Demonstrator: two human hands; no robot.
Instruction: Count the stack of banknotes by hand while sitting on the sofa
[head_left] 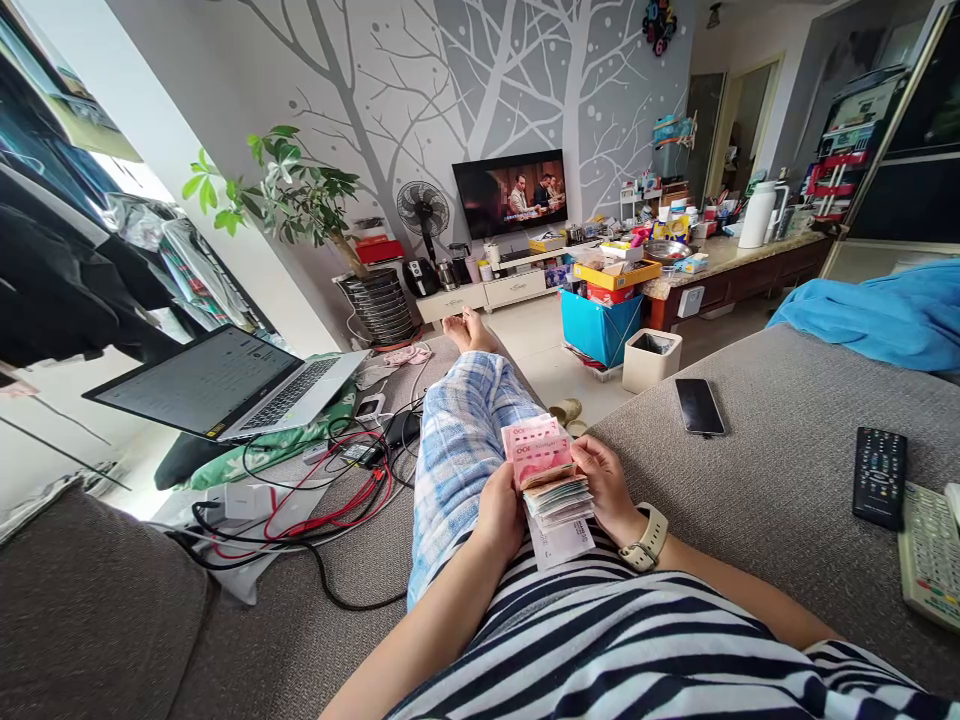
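Note:
A wad of banknotes (pixel 541 455) is held over my lap between both hands. Pink 100 notes show at its top, with a fanned layer of paler notes below them. My left hand (pixel 499 508) is closed on the left edge, thumb on top. On the right edge, my right hand (pixel 606 490) pinches the notes with thumb and fingers; a pale watch (pixel 646 538) is on that wrist. Beneath the wad a white printed paper or envelope (pixel 559 543) sticks out toward my striped shirt. The undersides of both hands are hidden.
An open laptop (pixel 225 385) sits left on the sofa, beside tangled cables (pixel 352 500) and a white charger (pixel 250 502). To the right lie a phone (pixel 700 406), a black remote (pixel 879 476) and a pale keypad device (pixel 930 555). A blue cloth (pixel 877 315) is farther back.

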